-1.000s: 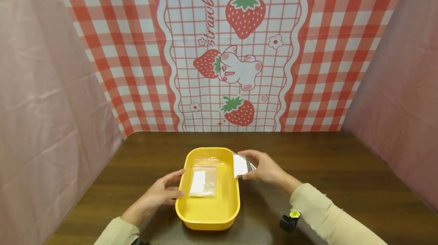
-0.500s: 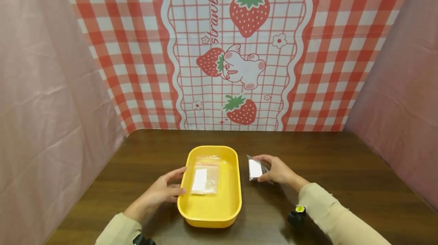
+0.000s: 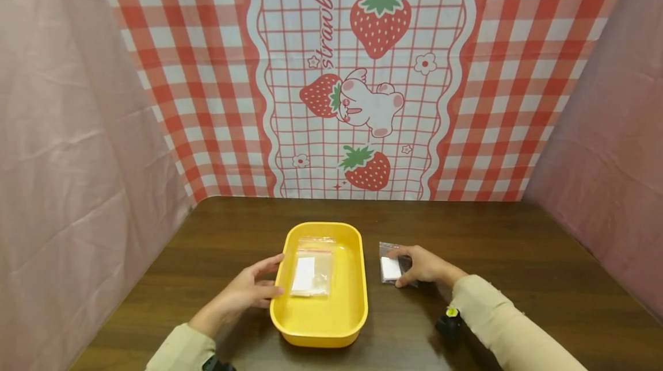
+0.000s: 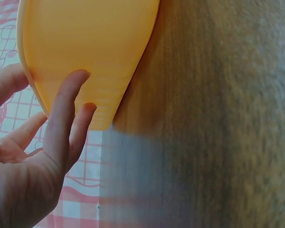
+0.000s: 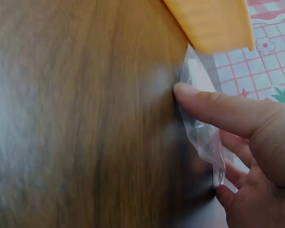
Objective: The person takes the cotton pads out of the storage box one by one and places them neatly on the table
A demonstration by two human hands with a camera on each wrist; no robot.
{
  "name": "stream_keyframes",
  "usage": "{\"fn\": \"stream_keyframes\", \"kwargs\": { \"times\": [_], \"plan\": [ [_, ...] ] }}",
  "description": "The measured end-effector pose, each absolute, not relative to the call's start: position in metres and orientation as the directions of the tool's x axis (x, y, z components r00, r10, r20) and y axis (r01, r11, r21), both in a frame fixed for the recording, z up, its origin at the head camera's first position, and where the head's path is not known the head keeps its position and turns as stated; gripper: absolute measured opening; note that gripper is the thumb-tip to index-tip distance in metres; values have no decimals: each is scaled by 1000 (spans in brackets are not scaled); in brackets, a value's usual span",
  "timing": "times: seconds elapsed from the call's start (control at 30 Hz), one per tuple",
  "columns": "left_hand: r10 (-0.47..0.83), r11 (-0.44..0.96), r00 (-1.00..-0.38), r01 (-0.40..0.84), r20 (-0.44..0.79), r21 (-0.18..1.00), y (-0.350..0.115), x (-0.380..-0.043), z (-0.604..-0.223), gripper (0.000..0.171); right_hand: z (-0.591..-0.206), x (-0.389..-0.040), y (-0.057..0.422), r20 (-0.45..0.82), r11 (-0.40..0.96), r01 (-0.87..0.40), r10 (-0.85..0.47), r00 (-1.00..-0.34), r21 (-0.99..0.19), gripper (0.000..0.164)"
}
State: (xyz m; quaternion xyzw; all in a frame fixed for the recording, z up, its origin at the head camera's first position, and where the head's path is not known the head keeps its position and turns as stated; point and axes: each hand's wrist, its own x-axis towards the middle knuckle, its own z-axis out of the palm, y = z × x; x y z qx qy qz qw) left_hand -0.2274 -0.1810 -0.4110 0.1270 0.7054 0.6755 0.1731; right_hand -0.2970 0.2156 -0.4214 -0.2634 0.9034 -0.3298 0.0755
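At the left side of a yellow tray (image 3: 319, 325), my left hand (image 3: 246, 289) holds the rim, with the thumb tip over the edge. The left wrist view shows two fingers (image 4: 61, 114) along the tray's outer wall. Inside the tray lies a clear zip bag (image 3: 322, 274) with a white label. To the right of the tray, my right hand (image 3: 427, 266) holds a second zip bag (image 3: 391, 268), also with a white patch, down at the tabletop. The thumb (image 5: 213, 107) lies on one side of this clear bag (image 5: 206, 142), fingers on the other; its contents are partly hidden.
Everything stands on a dark brown wooden table (image 3: 466, 233). Behind it hangs a red checked strawberry cloth (image 3: 362, 100), with pink curtains (image 3: 93, 129) at both sides. A black wrist device (image 3: 449, 325) sits below the right sleeve.
My right hand has carried the second zip bag from the tray's right rim rightward and down to the tabletop. The left hand keeps its place at the tray.
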Motion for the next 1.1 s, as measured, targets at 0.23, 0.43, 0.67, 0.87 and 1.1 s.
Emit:
{"fn": "stream_keyframes", "kwargs": {
  "times": [0.23,0.43,0.67,0.87,1.1],
  "plan": [
    [417,55,-907,-49,-68,997,-181,-228,-412,73,-423,-300,220,63,642,-522,-596,-800,-562,67],
    [419,62,-905,-44,-66,997,-180,-228,-412,73,-423,-299,223,81,644,-539,-599,-797,-543,74],
    [414,48,-908,-54,-69,997,-179,-228,-411,73,-420,-295,220,123,593,-483,-542,-831,-645,76],
    [404,53,-912,-59,-75,997,-179,-226,-410,73,-413,-292,206,212,522,-483,-494,-843,-704,67],
    [401,53,-913,-61,-77,997,-180,-226,-410,73,-400,-288,186,212,409,-356,-357,-910,-840,61]
  ]
}}
